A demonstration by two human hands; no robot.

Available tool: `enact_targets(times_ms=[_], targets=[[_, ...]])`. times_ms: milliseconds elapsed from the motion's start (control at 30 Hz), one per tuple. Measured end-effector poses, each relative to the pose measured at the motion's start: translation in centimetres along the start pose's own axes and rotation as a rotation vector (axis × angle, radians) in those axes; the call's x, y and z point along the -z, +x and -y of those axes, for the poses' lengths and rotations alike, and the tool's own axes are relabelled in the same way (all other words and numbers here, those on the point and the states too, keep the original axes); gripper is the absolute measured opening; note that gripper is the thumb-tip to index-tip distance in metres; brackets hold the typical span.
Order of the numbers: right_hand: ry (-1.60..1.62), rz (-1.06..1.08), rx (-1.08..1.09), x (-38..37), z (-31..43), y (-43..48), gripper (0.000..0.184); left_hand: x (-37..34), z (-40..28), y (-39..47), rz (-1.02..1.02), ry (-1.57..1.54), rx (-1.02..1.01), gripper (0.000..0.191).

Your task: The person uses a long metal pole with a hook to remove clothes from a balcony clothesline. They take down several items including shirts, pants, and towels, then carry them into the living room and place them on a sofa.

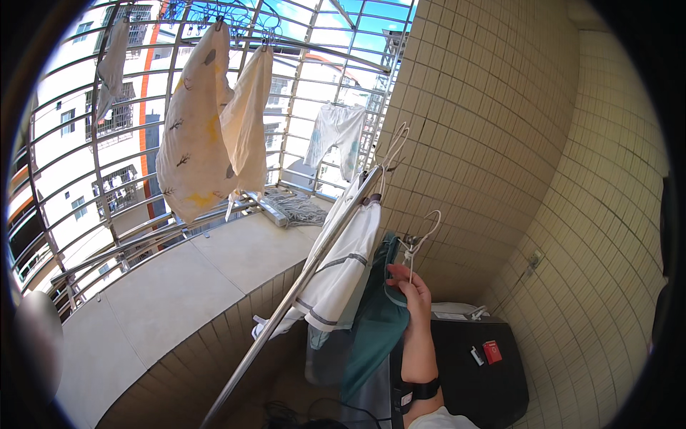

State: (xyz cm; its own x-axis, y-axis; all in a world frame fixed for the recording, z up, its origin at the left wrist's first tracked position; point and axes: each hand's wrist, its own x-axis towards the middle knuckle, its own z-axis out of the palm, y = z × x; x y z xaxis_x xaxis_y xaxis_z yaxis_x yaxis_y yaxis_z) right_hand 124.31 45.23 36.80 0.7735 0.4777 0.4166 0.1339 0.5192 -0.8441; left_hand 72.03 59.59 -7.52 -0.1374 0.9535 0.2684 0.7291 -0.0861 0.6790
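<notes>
My right hand [411,289] grips the upper edge of a dark green garment [375,332], its fingers bent around the cloth. A white wire clothes hanger [420,241] stands just above the hand, its hook pointing up, and its lower part runs behind my fingers. The green cloth hangs down below and to the left of the hand. Close beside it, white garments with dark grey stripes [343,268] hang by a metal pole [300,292]. A black band [420,389] goes around my right forearm. My left hand is not recognisable in view; a blurred pale shape fills part of the left edge.
A tiled wall [471,134] rises on the right. Below it, a black surface [477,386] bears a red box [492,352] and a lighter [476,356]. A mop head [295,206] lies on the ledge [177,279]. Printed cloth [195,128] and light trousers [338,137] hang by the window bars.
</notes>
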Motion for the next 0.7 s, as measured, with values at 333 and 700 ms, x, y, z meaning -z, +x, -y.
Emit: enact_targets(times_ms=[333,700], targets=[[0.136,-0.103,-0.048,-1.3,0.9,3.4,0.031,6.7,1.2,-4.4,-0.083,0.229,-0.035,0.019],[-0.067,-0.206,-0.029,-2.2,-1.2,4.4,0.016,6.1,6.8,-9.5,0.061,0.245,0.041,0.018]])
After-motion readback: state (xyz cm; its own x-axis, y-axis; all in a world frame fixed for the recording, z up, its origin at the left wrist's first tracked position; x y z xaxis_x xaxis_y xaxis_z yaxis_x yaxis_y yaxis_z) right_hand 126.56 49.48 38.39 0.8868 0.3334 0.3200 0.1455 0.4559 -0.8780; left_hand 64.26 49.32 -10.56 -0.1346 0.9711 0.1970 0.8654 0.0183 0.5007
